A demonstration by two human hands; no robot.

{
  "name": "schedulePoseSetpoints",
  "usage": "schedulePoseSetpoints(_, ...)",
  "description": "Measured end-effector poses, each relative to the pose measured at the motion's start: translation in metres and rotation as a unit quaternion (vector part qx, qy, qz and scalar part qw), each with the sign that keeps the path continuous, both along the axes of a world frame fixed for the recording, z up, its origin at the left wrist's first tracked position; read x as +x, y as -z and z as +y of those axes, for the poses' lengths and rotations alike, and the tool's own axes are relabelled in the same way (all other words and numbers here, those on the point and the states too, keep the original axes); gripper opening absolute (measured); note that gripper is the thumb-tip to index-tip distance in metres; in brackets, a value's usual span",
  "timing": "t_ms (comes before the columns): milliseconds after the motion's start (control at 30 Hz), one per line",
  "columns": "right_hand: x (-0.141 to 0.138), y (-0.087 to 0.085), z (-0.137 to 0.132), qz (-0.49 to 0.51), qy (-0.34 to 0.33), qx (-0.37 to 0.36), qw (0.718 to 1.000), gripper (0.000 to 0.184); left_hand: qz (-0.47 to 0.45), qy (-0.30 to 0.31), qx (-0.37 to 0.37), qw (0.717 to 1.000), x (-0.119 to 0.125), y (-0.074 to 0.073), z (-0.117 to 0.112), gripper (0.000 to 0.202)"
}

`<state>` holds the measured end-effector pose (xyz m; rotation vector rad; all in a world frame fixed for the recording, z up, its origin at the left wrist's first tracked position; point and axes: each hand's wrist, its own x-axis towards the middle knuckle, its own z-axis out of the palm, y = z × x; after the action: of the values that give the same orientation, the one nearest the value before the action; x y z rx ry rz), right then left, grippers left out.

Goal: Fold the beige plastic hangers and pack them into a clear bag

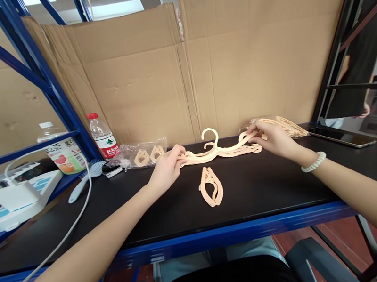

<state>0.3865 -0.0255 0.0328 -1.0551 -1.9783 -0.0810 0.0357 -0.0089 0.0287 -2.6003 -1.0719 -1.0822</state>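
Cream-coloured plastic folding hangers (pixel 217 152) lie spread open at the back of the black tabletop, with hooks pointing away from me; they overlap, and I cannot tell how many there are. My left hand (pixel 167 167) is closed, fingers pinching the left end of a hanger. On the other side my right hand (pixel 274 140), with a beaded bracelet at the wrist, pinches the tip of a right arm of a hanger, raised slightly above the arm below it. A folded hanger (pixel 219 188) of the same colour lies nearer to me, touched by neither hand.
Behind my right hand lies a pile of folded hangers (pixel 288 126), with a phone (pixel 342 135) beside it. Bagged hangers (pixel 142 158), a water bottle (pixel 104 137), a brush (pixel 80 186) and a white cable (pixel 79 218) are at left. Cardboard (pixel 136 82) walls the back.
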Motion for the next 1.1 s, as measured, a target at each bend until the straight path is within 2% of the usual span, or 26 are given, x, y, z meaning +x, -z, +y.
schedulePoseSetpoints(133, -0.001, -0.001, -0.001, -0.002, 0.002, -0.001, 1.0, 0.019, -0.019, 0.011, -0.027, 0.999, 0.0, -0.002, -0.001, 0.019)
schedulePoseSetpoints(233, -0.003, -0.002, -0.003, 0.027, -0.022, -0.012, 0.999, 0.023, -0.053, 0.011, -0.056, 0.997, 0.0, -0.005, -0.001, 0.022)
schedulePoseSetpoints(300, -0.005, -0.004, -0.003, 0.075, -0.047, -0.034, 0.995, 0.026, -0.102, 0.015, -0.095, 0.99, 0.0, -0.007, -0.001, 0.022)
schedulePoseSetpoints(367, -0.006, -0.004, -0.003, 0.137, -0.075, -0.062, 0.986, 0.031, -0.176, 0.031, -0.162, 0.971, 0.0, -0.008, 0.001, 0.024)
schedulePoseSetpoints(433, -0.008, -0.004, -0.002, 0.197, -0.102, -0.089, 0.971, 0.036, -0.264, 0.054, -0.239, 0.933, 0.0, -0.008, 0.003, 0.032)
schedulePoseSetpoints(533, -0.011, -0.004, 0.0, 0.265, -0.134, -0.127, 0.947, 0.042, -0.382, 0.087, -0.333, 0.858, 0.003, -0.009, 0.003, 0.036)
schedulePoseSetpoints(700, -0.018, -0.006, -0.001, 0.359, -0.186, -0.187, 0.895, 0.042, -0.514, 0.088, -0.435, 0.734, 0.015, -0.016, -0.003, 0.006)
schedulePoseSetpoints(733, -0.02, -0.007, -0.001, 0.375, -0.199, -0.197, 0.884, 0.04, -0.532, 0.084, -0.449, 0.713, 0.017, -0.018, -0.005, 0.005)
schedulePoseSetpoints(833, -0.027, -0.014, -0.001, 0.414, -0.236, -0.217, 0.852, 0.033, -0.564, 0.081, -0.473, 0.672, 0.023, -0.024, -0.01, 0.009)
schedulePoseSetpoints(900, -0.035, -0.02, 0.001, 0.43, -0.261, -0.23, 0.833, 0.026, -0.572, 0.084, -0.475, 0.663, 0.028, -0.028, -0.01, 0.008)
schedulePoseSetpoints(967, -0.045, -0.025, 0.003, 0.431, -0.281, -0.246, 0.821, 0.019, -0.566, 0.087, -0.474, 0.669, 0.035, -0.033, -0.008, 0.007)
schedulePoseSetpoints(1100, -0.072, -0.033, 0.004, 0.405, -0.257, -0.28, 0.831, 0.021, -0.532, 0.095, -0.47, 0.698, 0.057, -0.037, -0.005, 0.005)
